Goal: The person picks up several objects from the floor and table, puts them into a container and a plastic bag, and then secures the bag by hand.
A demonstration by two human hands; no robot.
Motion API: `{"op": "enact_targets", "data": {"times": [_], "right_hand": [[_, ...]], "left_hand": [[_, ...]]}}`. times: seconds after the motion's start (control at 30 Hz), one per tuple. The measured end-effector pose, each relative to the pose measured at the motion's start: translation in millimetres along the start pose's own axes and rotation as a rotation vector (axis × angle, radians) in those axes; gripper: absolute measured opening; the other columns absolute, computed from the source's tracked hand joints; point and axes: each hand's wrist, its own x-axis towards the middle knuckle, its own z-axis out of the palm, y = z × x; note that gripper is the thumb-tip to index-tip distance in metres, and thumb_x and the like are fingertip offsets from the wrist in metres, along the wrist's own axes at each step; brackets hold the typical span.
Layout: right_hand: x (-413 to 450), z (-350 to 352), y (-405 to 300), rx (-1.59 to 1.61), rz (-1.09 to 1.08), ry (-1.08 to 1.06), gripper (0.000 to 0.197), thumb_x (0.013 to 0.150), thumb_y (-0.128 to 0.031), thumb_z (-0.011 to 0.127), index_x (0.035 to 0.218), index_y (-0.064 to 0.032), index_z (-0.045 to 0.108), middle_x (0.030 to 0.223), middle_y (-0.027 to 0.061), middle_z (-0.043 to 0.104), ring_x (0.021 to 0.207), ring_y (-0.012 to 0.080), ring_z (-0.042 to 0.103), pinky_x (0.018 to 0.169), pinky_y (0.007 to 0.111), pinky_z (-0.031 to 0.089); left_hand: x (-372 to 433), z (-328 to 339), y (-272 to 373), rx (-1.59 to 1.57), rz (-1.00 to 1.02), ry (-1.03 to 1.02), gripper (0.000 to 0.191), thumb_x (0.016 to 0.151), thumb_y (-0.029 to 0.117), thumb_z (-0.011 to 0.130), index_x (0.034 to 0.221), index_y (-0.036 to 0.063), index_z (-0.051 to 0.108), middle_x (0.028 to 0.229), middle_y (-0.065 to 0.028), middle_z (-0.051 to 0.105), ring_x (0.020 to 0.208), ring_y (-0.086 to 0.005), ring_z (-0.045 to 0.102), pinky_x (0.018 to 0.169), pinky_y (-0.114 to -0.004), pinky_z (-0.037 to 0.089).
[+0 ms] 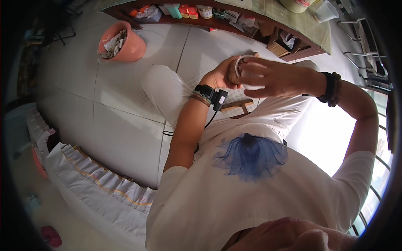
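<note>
A small round container with a white rim is cupped in my left hand, above the gap between my knees. Its contents are partly covered; some small reddish-brown bits show near the rim. My right hand is over the container's opening, fingers spread and somewhat blurred. Whether its fingertips touch the container or what is inside cannot be told. Both wrists carry dark bands, and a small black device with a cable is strapped at my left wrist.
A pink bin holding waste stands on the tiled floor at upper left. Ahead is a low table with a loaded shelf of boxes, jars and bags. A wooden frame piece shows between my legs. Metal-framed chairs stand at right.
</note>
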Motion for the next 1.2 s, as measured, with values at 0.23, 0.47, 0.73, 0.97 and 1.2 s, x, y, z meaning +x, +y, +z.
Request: {"op": "enact_targets", "data": {"times": [0.23, 0.47, 0.73, 0.97, 1.2], "right_hand": [[-37.6, 36.1, 38.0, 1.065, 0.715, 0.846, 0.059, 0.076, 0.004, 0.070, 0.128, -0.0057, 0.043, 0.129, 0.0104, 0.045, 0.122, 0.0263, 0.046, 0.098, 0.038, 0.045], [-8.2, 122.3, 8.7, 1.891, 0.628, 0.866, 0.062, 0.081, -0.006, 0.071, 0.133, -0.0113, 0.038, 0.126, 0.0084, 0.050, 0.114, 0.0192, 0.051, 0.094, 0.036, 0.046], [-8.0, 28.5, 12.3, 0.581, 0.723, 0.729, 0.046, 0.073, 0.000, 0.067, 0.118, 0.0012, 0.057, 0.108, 0.0170, 0.060, 0.097, 0.0302, 0.060, 0.083, 0.035, 0.049], [22.6, 15.5, 31.0, 0.418, 0.505, 0.227, 0.033, 0.076, -0.022, 0.069, 0.104, -0.0051, 0.061, 0.107, 0.0115, 0.061, 0.101, 0.0301, 0.059, 0.082, 0.039, 0.050], [41.2, 19.9, 45.0, 0.677, 0.490, -0.013, 0.015, 0.077, -0.007, 0.060, 0.092, -0.0029, 0.062, 0.093, 0.0122, 0.059, 0.087, 0.0307, 0.056, 0.078, 0.039, 0.047]], "left_hand": [[-6.6, -1.3, 2.2, -0.091, 0.265, -0.321, 0.068, 0.090, 0.058, 0.033, 0.130, 0.0048, 0.049, 0.122, -0.0252, 0.056, 0.063, -0.0212, 0.057, 0.045, -0.025, 0.040], [-9.1, -5.3, -4.9, -0.184, 0.435, -0.200, 0.060, 0.089, 0.055, 0.039, 0.127, 0.0107, 0.051, 0.108, -0.0121, 0.063, 0.072, -0.0292, 0.063, 0.045, -0.027, 0.045], [-2.7, -9.0, -1.5, -0.150, 0.461, -0.175, 0.065, 0.086, 0.065, 0.037, 0.121, 0.0139, 0.055, 0.099, -0.0105, 0.066, 0.070, -0.0292, 0.066, 0.046, -0.029, 0.051], [-1.5, -1.3, -4.5, -0.108, 0.373, -0.108, 0.062, 0.085, 0.065, 0.038, 0.111, 0.0128, 0.059, 0.092, -0.0079, 0.066, 0.069, -0.0272, 0.062, 0.045, -0.029, 0.045], [11.0, -11.4, -12.7, -0.194, 0.226, -0.227, 0.061, 0.083, 0.068, 0.039, 0.105, 0.0146, 0.060, 0.086, -0.0072, 0.064, 0.063, -0.0291, 0.057, 0.045, -0.026, 0.041]]}}
